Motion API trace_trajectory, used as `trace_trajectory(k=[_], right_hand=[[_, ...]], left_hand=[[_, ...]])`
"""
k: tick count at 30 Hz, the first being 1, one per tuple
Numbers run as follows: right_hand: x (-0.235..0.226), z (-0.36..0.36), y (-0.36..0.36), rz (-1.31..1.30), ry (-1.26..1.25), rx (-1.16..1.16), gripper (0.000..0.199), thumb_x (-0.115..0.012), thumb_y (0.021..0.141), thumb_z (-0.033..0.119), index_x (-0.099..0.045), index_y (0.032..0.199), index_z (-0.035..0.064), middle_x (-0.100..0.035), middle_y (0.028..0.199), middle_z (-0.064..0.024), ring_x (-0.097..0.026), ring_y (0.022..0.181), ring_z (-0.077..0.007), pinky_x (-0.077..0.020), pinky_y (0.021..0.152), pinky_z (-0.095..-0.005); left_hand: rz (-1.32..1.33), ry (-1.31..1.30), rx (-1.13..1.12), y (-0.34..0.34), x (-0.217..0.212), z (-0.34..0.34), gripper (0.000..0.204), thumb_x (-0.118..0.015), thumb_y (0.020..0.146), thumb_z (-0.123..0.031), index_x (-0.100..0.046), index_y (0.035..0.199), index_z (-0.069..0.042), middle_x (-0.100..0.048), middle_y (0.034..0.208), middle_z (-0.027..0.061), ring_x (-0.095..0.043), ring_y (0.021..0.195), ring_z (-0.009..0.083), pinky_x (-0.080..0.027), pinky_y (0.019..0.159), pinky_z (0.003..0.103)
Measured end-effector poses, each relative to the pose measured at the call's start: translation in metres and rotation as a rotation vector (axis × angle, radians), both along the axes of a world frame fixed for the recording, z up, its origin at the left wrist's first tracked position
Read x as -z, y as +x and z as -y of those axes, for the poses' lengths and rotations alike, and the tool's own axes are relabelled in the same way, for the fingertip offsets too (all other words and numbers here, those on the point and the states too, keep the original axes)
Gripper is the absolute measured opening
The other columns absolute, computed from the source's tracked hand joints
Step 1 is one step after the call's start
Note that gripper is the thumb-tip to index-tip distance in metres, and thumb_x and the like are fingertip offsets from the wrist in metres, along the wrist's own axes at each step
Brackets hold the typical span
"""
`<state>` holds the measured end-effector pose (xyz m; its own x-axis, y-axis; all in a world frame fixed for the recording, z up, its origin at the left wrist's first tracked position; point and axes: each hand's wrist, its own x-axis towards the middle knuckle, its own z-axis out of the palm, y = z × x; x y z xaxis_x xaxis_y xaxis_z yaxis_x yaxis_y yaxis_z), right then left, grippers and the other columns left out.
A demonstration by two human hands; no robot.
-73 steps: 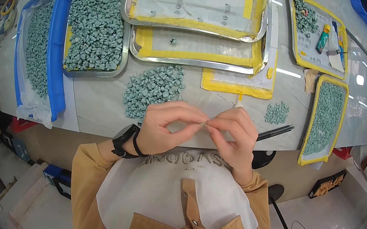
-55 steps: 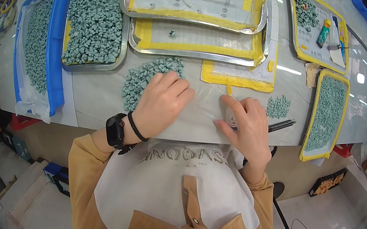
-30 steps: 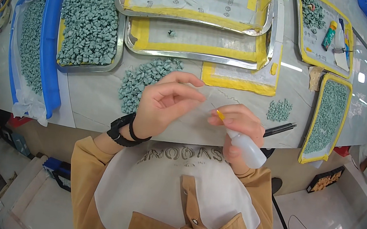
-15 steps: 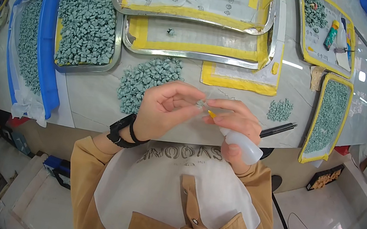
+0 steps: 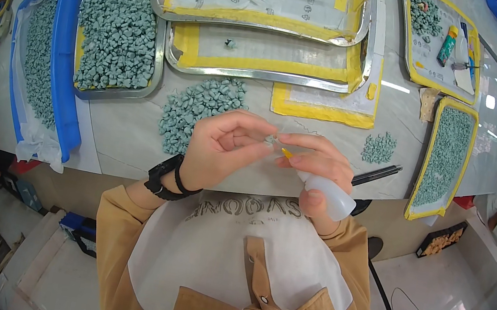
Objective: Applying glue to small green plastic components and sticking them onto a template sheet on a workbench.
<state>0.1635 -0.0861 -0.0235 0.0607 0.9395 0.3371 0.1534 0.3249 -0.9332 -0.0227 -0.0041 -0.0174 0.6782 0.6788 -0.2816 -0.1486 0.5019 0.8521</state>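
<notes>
Pinched between the thumb and index finger of my left hand (image 5: 222,145) is a small grey-green piece (image 5: 271,139). My right hand (image 5: 321,157) is closed around a translucent white squeeze bottle (image 5: 335,200). Its yellow nozzle tip (image 5: 287,153) points up and left, close to the piece. The index fingertip of my right hand is right by the piece; whether it touches is too small to tell. Just beyond my left hand a loose heap of grey-green pieces (image 5: 201,104) lies on the table. A smaller group of tiny pieces (image 5: 379,148) sits to the right of my hands.
Stacked metal trays with yellow-taped edges (image 5: 264,20) stand ahead. At the left are a full metal tray (image 5: 159,68) and a blue tray (image 5: 69,66). A narrow yellow-edged tray (image 5: 467,159) and a tool tray (image 5: 425,79) stand at the right, near black pens (image 5: 376,174).
Almost nothing differs. Both hands keep the same hold and place, with the bottle's tip still close to the piece.
</notes>
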Motion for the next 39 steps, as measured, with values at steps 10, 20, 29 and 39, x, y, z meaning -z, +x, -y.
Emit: trace_trajectory(k=[10, 20, 29, 39], right_hand=[[-0.014, 0.0, 0.023, 0.43, 0.004, 0.131, 0.026, -0.065, 0.085, 0.022, -0.059, 0.102, 0.0027, -0.065, 0.098, -0.0132, -0.062, 0.096, -0.033, -0.052, 0.078, -0.0416], [-0.017, 0.019, 0.075, 0.915, -0.148, 0.538, 0.022, -0.071, 0.067, -0.003, -0.068, 0.087, 0.0057, -0.06, 0.083, -0.0051, -0.054, 0.086, -0.0247, -0.0409, 0.075, -0.0361], [-0.014, 0.024, 0.109, 1.084, -0.333, 0.547, 0.011, -0.074, 0.069, 0.005, -0.068, 0.078, 0.0083, -0.06, 0.081, -0.0006, -0.052, 0.082, -0.0213, -0.0371, 0.077, -0.0345], [-0.035, 0.005, 0.039, 0.686, 0.06, 0.382, 0.023, -0.074, 0.056, 0.003, -0.067, 0.078, 0.0067, -0.058, 0.079, -0.0031, -0.054, 0.076, -0.0227, -0.0396, 0.072, -0.0365]], left_hand=[[0.003, 0.077, -0.032, -0.003, 0.0, -0.001, 0.027, -0.057, 0.086, 0.012, -0.057, 0.113, 0.009, -0.058, 0.113, 0.0121, -0.062, 0.102, 0.0174, -0.052, 0.093, 0.031], [0.015, 0.105, -0.004, -0.002, 0.003, 0.002, 0.027, -0.057, 0.086, 0.013, -0.057, 0.113, 0.009, -0.056, 0.113, 0.0127, -0.061, 0.104, 0.0188, -0.052, 0.095, 0.034], [0.034, 0.092, 0.02, 0.001, 0.003, -0.002, 0.028, -0.057, 0.085, 0.013, -0.057, 0.113, 0.009, -0.056, 0.113, 0.0127, -0.06, 0.104, 0.0186, -0.052, 0.095, 0.034], [-0.04, 0.041, 0.279, 0.001, -0.004, 0.001, 0.038, -0.059, 0.083, 0.014, -0.056, 0.121, 0.008, -0.055, 0.111, 0.0108, -0.059, 0.101, 0.0167, -0.054, 0.091, 0.033]])
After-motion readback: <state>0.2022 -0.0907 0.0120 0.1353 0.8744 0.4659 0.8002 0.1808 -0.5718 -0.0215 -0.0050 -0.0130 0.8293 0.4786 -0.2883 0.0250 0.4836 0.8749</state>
